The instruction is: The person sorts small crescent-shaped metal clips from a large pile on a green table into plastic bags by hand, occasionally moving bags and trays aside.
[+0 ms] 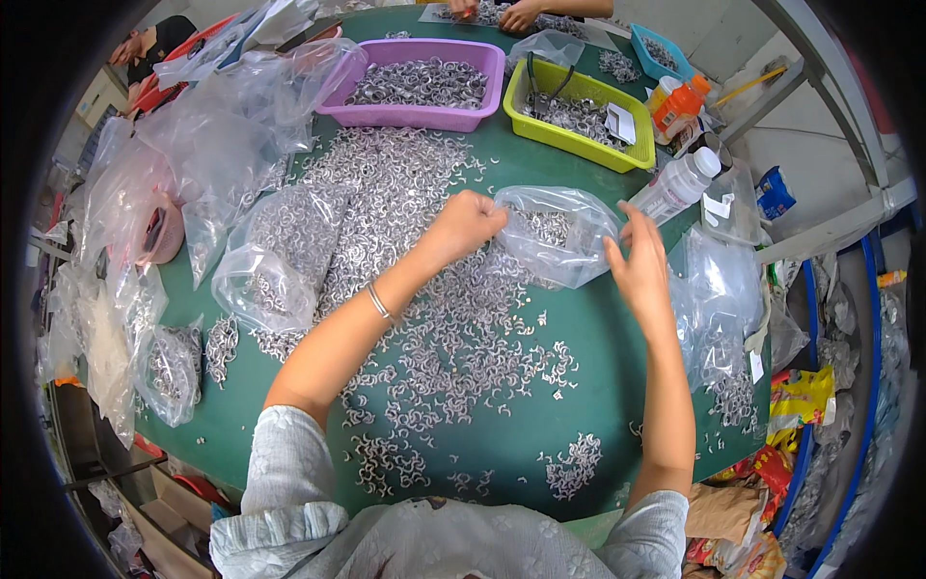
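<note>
My left hand (467, 228) is closed in a pinch on the left rim of a clear plastic bag (579, 261). At the bag's right side, my right hand (640, 265) holds the edge, its thumb and curved fingers somewhat apart. Small grey crescent-shaped metal pieces (540, 227) show inside and through the bag, which rests at the right edge of a wide heap of the same pieces (386, 183). A silver bangle circles my left wrist.
A purple basin (410, 118) and a yellow-green basket (579, 145) hold more pieces at the back. Filled plastic bags (280, 256) lie left. A white bottle (680, 183) and orange-capped bottle (680, 108) stand right. Across the green table (492, 439), another person's hands (521, 14) handle pieces.
</note>
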Tool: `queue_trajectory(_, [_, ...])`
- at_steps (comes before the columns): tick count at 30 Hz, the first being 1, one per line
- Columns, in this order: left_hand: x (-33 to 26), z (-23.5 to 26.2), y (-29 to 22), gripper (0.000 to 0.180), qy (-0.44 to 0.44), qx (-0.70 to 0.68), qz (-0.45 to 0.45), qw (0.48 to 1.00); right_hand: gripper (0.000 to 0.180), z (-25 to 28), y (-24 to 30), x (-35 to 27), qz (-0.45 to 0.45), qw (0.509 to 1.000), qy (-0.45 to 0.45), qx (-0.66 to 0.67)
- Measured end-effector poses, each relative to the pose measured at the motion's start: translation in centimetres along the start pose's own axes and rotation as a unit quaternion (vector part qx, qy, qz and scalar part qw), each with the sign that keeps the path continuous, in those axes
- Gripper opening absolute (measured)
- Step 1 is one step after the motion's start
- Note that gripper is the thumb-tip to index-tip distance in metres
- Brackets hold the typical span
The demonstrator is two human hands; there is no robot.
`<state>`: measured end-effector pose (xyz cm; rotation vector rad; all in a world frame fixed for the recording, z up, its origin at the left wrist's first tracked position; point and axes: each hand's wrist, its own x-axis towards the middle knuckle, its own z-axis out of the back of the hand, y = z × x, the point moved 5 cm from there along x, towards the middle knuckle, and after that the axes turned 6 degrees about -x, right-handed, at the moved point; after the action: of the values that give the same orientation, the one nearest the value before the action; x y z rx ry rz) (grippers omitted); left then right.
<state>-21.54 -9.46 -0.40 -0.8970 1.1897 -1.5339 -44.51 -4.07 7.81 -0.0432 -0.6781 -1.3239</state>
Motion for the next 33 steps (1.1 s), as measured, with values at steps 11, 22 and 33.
queue_trajectory(11, [1.0,-0.1,0.2,0.032,-0.025,0.029,-0.002,0.999,0.028,-7.9,2.1,2.7,0.004,0.977,0.21,-0.042])
queue_trajectory(22, [1.2,-0.1,1.3,0.032,-0.027,0.061,-0.025,0.997,0.032,-11.1,1.1,3.2,0.01,0.981,0.196,0.004])
queue_trajectory(33, [0.8,-0.2,1.6,0.032,-0.029,0.049,-0.027,0.998,0.015,-11.7,1.1,3.5,-0.092,0.984,0.152,0.023])
